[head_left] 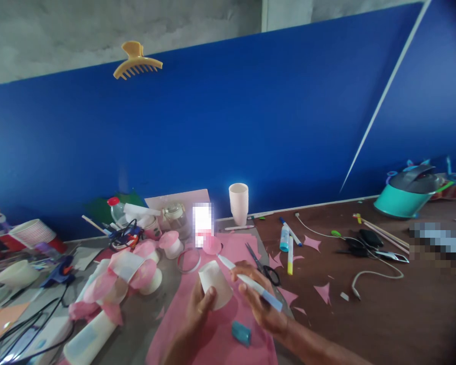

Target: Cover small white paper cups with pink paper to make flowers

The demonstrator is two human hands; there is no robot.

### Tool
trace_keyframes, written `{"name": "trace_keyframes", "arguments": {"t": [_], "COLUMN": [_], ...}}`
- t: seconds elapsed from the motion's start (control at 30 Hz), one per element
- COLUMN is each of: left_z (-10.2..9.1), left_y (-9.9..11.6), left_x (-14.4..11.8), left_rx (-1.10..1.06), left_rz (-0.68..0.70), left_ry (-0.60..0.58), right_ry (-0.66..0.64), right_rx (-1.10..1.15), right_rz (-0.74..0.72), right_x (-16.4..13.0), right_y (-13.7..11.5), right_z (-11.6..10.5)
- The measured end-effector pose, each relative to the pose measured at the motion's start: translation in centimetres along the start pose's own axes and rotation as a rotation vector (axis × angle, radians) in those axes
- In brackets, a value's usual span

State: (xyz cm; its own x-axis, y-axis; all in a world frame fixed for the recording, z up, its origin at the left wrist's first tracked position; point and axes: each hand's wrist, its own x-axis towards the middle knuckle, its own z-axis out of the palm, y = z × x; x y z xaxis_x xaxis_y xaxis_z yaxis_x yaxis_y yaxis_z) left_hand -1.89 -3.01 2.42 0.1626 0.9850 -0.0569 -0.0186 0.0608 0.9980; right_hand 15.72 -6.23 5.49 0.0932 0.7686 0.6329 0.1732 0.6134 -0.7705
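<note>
My left hand [198, 310] grips a white paper cup [215, 284], tilted on its side above a pink paper sheet [213, 334]. My right hand [257, 299] holds a white-and-blue marker pen [251, 283] with its tip pointing up-left, close to the cup's rim. A small teal cap [241, 333] lies on the pink sheet just below both hands. Black-handled scissors [264, 264] rest right beside my right hand.
Stacked white cups [238, 203] stand at the blue wall. Pink-and-white cup pieces [125, 271], a blue glue gun [59, 268] and cables crowd the left. Markers [289, 243], pink scraps, a white cable [365, 276] and a teal bowl [403, 200] lie right. A yellow hair clip [137, 61] sits atop the wall.
</note>
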Motion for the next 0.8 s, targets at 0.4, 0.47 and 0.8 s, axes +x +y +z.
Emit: {"name": "trace_keyframes", "arguments": {"t": [0.4,0.47,0.8], "left_z": [0.1,0.0,0.2], "left_y": [0.4,0.4,0.4], "left_x": [0.2,0.3,0.3], "left_rx": [0.007,0.064,0.178], "left_rz": [0.046,0.068,0.111], "left_ry": [-0.137,-0.134,-0.083], "right_ry": [-0.081,-0.110,-0.136], "right_rx": [-0.171,-0.137,-0.152], "right_rz": [-0.351,-0.392,-0.304], "right_x": [-1.8,-1.8,-2.3], "right_y": [0.6,0.7,1.5], "right_z": [1.2,1.3,1.5]}}
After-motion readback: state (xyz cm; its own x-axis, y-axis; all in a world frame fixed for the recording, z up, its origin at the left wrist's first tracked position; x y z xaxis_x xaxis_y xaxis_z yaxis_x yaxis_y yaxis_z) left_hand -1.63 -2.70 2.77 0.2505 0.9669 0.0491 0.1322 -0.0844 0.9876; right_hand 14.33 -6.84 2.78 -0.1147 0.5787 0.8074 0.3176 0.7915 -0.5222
